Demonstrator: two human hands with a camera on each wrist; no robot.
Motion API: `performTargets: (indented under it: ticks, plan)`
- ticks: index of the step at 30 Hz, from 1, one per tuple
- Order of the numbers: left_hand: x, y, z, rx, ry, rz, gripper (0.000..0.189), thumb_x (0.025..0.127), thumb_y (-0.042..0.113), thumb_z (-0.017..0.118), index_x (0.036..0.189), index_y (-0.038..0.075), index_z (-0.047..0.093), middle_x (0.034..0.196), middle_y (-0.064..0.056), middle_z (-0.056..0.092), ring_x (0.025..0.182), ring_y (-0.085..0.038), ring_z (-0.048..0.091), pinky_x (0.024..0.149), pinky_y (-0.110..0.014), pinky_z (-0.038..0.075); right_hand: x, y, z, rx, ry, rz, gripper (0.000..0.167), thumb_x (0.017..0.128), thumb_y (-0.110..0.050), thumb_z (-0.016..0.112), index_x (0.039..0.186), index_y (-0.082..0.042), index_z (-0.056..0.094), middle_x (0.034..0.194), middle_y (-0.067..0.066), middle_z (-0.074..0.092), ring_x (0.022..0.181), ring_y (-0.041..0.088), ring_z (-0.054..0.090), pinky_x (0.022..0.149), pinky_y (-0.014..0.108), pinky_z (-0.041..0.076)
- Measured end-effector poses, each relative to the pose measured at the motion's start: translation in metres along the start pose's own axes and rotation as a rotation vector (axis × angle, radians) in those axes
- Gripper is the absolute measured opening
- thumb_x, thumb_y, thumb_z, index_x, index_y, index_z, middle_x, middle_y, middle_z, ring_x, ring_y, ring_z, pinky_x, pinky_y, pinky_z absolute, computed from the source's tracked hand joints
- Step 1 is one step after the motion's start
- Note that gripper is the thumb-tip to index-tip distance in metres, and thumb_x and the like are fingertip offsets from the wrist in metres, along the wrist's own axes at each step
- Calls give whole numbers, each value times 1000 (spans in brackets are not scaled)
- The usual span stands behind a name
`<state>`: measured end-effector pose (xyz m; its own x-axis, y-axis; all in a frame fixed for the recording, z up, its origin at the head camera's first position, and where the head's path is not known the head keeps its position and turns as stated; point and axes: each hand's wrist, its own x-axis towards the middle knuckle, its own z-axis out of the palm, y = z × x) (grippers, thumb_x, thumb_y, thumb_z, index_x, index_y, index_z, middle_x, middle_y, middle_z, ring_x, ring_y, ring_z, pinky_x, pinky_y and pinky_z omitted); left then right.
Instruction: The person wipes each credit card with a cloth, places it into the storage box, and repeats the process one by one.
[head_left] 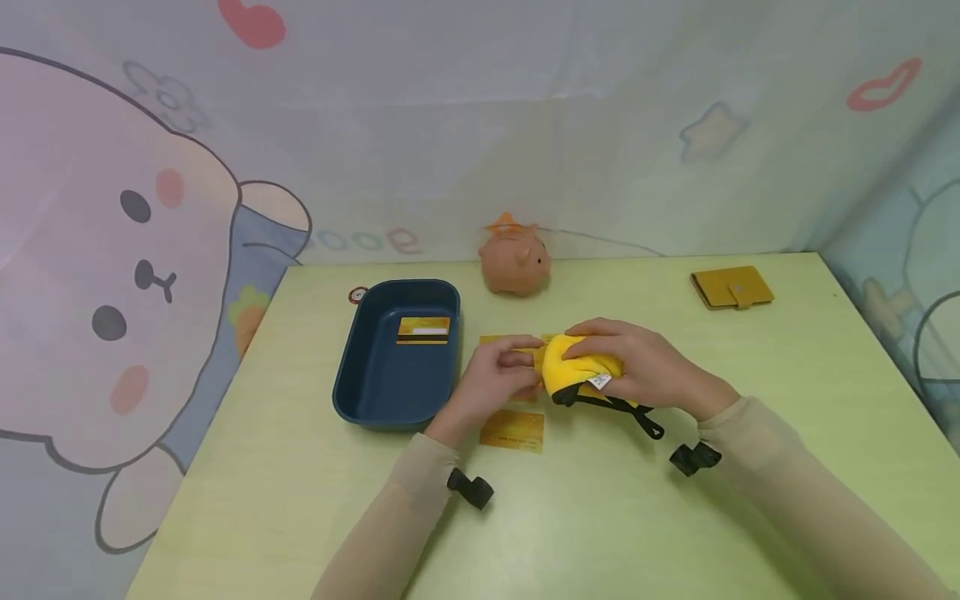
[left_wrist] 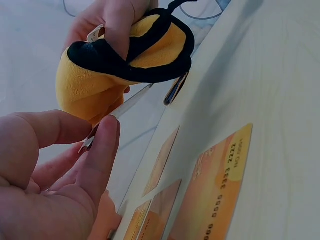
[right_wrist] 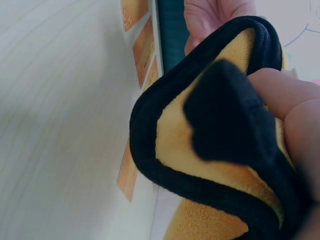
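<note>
Here, the right hand (head_left: 647, 367) grips a yellow-and-black fabric pouch (head_left: 558, 367). The left hand (head_left: 491, 383) pinches a thin card (left_wrist: 129, 103).

Left fingers (left_wrist: 103, 157) pinched, right fingers (head_left: 597, 344) curled

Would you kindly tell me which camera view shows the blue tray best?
The head view: the blue tray appears there with nearly its whole rim and the gold card inside visible. The right wrist view catches only a dark strip of it; the left wrist view does not show it.
</note>
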<state>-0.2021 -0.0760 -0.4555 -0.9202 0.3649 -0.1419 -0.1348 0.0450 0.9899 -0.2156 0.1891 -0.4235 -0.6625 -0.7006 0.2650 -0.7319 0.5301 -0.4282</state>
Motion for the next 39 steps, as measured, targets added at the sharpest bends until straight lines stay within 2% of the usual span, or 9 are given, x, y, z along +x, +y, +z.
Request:
performTargets:
  ticks: [7,13,21,28,33,39]
  plan:
    - [-1,-1,1,-56,-18,-3,45,97,-2,68,141,6,63,115,-19,71,88,-23,76,87,-45,64,0,-3,1,-24,-18,1,43,84,-5,83,125,-16,76,144,9,61,121,31,63,92,50,58]
    - [-1,-2,2,-71,-43,8,40,100,1,67,139,4,63,119,-19,70,93,-23,75,89,-46,63,-1,-2,4,-52,-20,-16,43,85,-7,83,125,-18,76,144,10,61,121,32,64,90,50,59]
    - [-1,2,5,-49,-48,15,41,98,2,69,139,4,63,122,-18,66,99,-25,74,89,-43,64,-1,-1,2,-87,-51,-9,43,85,-7,82,126,-17,75,145,11,61,123,34,63,89,51,59]
    - [-4,5,7,-25,-28,7,43,96,-2,68,139,3,64,120,-17,63,96,-24,74,89,-46,63,-2,-4,1,-96,-80,5,41,86,-8,83,125,-17,75,146,10,59,123,33,63,86,50,60]
    - [-6,7,10,-26,-16,17,44,94,-6,66,138,2,64,118,-17,62,92,-22,74,90,-51,62,-2,-7,-2,-129,-75,-22,39,87,-10,82,125,-17,75,144,10,61,120,31,63,84,48,60]
    - [-9,11,13,-69,3,20,44,92,-9,66,135,-1,66,113,-13,59,88,-20,71,84,-45,65,-4,-10,-7,-145,-59,-39,37,88,-10,81,124,-18,76,143,9,61,119,30,63,82,46,60]
